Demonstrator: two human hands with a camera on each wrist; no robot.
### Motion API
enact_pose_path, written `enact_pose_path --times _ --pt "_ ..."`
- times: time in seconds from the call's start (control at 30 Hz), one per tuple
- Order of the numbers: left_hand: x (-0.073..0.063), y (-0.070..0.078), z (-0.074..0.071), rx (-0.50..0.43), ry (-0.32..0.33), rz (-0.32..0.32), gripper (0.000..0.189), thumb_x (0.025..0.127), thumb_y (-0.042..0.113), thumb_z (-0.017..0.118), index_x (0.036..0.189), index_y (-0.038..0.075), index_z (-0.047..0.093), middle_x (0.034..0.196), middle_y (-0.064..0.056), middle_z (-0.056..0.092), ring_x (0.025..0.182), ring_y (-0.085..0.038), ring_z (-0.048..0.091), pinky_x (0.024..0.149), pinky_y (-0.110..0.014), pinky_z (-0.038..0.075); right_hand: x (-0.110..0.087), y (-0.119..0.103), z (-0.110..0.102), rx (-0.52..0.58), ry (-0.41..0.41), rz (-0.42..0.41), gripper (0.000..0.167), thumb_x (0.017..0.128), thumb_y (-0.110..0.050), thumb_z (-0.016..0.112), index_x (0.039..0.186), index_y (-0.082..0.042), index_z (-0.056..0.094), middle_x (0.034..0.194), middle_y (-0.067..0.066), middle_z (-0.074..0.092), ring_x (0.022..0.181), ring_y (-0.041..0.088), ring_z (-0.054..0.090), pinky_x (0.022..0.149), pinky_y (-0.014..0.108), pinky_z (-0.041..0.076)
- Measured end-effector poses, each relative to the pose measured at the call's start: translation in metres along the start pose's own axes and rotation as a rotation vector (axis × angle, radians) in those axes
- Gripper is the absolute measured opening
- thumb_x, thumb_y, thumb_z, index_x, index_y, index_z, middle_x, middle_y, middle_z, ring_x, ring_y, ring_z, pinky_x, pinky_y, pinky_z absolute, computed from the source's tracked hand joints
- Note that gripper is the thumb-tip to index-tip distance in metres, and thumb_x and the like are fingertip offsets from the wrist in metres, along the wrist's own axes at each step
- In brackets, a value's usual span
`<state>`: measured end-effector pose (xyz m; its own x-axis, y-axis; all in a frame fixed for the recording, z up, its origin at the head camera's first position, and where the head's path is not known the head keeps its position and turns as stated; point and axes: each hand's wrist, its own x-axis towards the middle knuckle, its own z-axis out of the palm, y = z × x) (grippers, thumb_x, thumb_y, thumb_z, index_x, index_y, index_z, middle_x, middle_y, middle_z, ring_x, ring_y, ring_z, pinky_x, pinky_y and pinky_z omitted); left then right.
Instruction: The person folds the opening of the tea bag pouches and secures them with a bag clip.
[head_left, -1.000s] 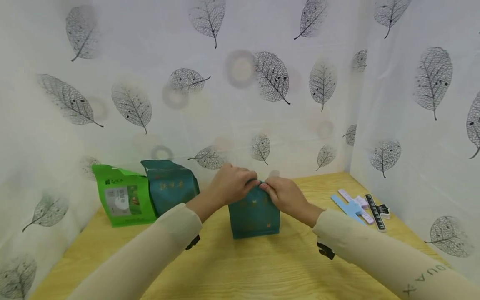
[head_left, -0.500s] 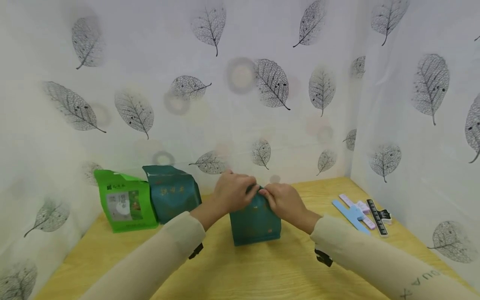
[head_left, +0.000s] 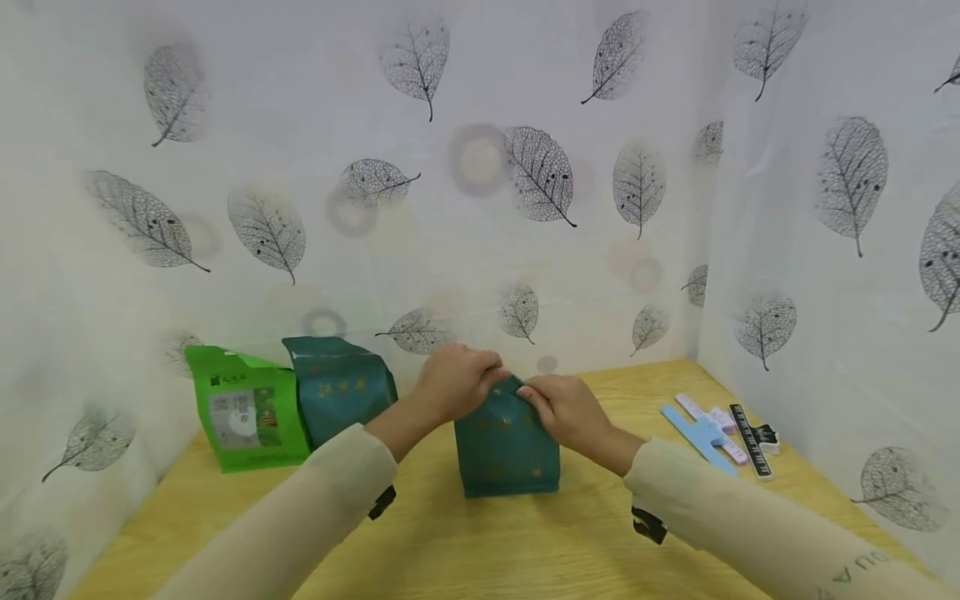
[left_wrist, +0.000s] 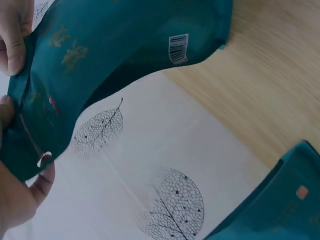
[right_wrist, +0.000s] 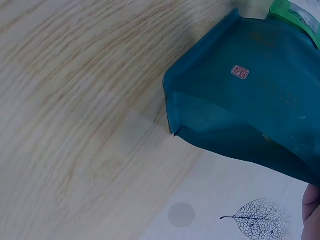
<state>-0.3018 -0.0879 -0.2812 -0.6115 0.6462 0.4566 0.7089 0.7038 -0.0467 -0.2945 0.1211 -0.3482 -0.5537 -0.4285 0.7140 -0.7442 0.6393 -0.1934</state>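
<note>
- So the teal bag [head_left: 508,454] stands upright on the table [head_left: 450,550], around the middle, nearer the back edge than the front of what's in view.
- Left hand [head_left: 459,382]: fingers curled, pinching the left part of the bag's top. Right hand [head_left: 572,410]: same deal on the right, thumb toward you. Neither has any real gap left.
- My take, this is top-edge work, so I'd keep both pinches level and run the thumbs outward to get the crease straight.
- Don't haul upward; soft sides like these probably buckle or tip. I'd leave the base flat on the table.
- Another teal bag [head_left: 345,400] and a green bag [head_left: 255,421] stand toward the back left corner; mind that left elbow.
- Blue clip [head_left: 705,437], purple clip [head_left: 722,419] and black clip [head_left: 750,442] lie by the right edge, well apart from the hands.
</note>
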Motion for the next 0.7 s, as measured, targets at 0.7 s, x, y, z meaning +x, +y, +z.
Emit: enact_pose_path --times 0.7 --pt "-0.005 0.004 -0.012 -0.24 -0.147 -0.103 0.026 0.106 0.021 0.048 0.102 0.011 0.072 0.073 0.001 0.063 0.061 -0.008 0.057 0.067 -0.031 0.048 -0.008 0.002 0.006 -0.062 0.059 -0.016 0.02 0.095 -0.015 0.067 0.076 -0.013 0.06 0.058 -0.007 0.044 0.051 0.003 0.037 0.052 0.022 0.037"
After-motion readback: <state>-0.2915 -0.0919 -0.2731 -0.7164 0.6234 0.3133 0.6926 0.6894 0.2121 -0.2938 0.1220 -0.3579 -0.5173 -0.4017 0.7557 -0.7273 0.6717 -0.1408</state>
